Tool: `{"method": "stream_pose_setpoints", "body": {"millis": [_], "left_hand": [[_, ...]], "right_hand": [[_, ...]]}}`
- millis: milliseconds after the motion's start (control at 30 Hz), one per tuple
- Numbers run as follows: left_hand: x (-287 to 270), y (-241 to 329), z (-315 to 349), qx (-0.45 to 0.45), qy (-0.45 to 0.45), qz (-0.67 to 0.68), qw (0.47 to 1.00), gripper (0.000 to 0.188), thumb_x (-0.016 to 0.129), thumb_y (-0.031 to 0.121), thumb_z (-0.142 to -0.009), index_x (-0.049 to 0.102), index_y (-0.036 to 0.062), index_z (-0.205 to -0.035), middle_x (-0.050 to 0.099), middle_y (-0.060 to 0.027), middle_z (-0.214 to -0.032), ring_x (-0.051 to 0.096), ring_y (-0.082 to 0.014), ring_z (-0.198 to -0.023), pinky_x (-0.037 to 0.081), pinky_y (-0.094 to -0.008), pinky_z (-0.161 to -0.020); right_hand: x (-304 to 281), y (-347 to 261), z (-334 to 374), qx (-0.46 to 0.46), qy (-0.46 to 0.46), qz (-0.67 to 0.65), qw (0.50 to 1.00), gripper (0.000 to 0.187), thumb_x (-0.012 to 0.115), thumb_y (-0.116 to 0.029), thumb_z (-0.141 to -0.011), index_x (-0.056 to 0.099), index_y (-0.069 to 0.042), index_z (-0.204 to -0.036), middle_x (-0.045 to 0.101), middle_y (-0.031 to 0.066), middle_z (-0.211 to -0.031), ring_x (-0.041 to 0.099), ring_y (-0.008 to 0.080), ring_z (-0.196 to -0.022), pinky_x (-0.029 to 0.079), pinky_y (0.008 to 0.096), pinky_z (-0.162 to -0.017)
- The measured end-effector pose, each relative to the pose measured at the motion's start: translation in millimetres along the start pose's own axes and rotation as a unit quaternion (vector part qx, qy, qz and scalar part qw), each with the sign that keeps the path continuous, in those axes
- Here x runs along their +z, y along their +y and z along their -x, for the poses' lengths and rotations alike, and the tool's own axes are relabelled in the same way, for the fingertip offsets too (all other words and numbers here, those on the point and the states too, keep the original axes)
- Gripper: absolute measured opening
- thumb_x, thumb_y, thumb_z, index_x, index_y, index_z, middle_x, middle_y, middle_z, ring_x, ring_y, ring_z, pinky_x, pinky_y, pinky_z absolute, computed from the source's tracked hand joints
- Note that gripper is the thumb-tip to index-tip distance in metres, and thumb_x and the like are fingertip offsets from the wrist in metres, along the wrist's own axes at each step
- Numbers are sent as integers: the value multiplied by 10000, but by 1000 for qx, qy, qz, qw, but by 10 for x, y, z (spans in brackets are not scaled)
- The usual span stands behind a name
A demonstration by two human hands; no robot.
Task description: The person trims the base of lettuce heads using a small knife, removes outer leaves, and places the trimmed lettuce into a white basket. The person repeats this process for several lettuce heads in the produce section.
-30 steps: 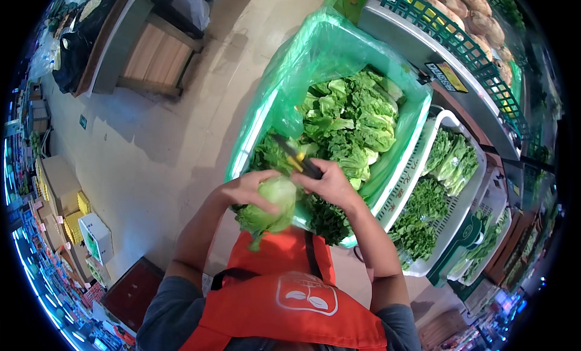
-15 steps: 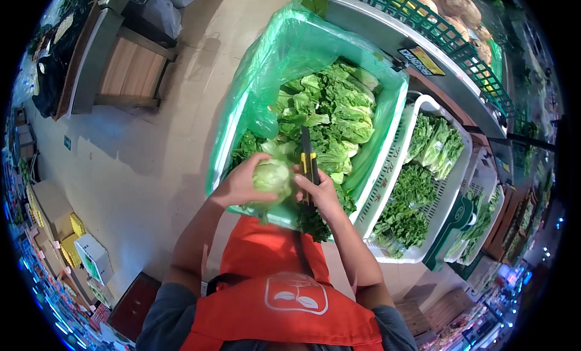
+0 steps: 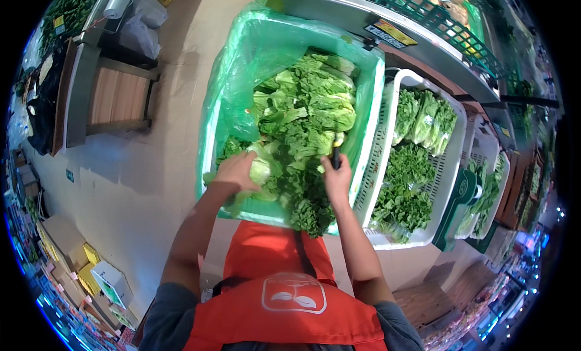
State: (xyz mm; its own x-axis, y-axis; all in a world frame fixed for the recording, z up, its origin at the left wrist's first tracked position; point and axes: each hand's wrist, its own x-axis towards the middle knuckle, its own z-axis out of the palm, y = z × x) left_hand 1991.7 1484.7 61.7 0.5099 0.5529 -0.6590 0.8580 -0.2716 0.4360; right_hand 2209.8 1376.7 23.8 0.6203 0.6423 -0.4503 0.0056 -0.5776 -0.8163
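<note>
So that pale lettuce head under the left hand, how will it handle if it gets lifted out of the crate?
The lettuce looks compact and rounded, so it would probably lift as one piece and could roll if set down. Its outer leaves look loose and thin, so they may flop or tear. The left hand covers part of it, which suggests one hand can manage it.

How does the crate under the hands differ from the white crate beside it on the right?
The green-lined crate has a green plastic liner; the white crate shows bare perforated walls. The green-lined crate holds loose pale lettuce leaves, where the left hand and right hand work; the white crate holds darker bunched greens, untouched. Both hold leafy vegetables.
</note>
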Motion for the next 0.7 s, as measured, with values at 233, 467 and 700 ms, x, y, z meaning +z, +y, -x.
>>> {"method": "stream_pose_setpoints", "body": {"millis": [233, 467, 700], "left_hand": [[705, -382, -753, -11, -37, -144, 989, 703, 749, 394, -552, 508, 51, -1116, 453, -136, -1071, 411, -301, -1079, 405, -420, -838], [665, -380, -699, 60, 219, 94, 969, 482, 675, 269, -684, 523, 40, -1081, 491, -153, -1014, 475, -315, -977, 391, -384, -847], [439, 592, -1010, 39, 75, 220, 972, 614, 716, 230, -674, 435, 50, -1189, 418, -154, -1176, 401, -296, -1134, 350, -352, -925]], "right_hand": [[123, 170, -687, 155, 22, 139, 978, 675, 698, -493, -646, 458, 72, -926, 567, 129, -740, 560, 184, -487, 417, 280, -374], [-14, 257, -579, 205, -105, -85, 969, 478, 728, -239, -666, 415, -3, -939, 518, 62, -686, 486, 142, -496, 368, 273, -400], [-40, 113, -505, 237, -105, -155, 953, 404, 721, -248, -700, 422, -62, -899, 506, 23, -711, 488, 122, -569, 393, 252, -442]]}}
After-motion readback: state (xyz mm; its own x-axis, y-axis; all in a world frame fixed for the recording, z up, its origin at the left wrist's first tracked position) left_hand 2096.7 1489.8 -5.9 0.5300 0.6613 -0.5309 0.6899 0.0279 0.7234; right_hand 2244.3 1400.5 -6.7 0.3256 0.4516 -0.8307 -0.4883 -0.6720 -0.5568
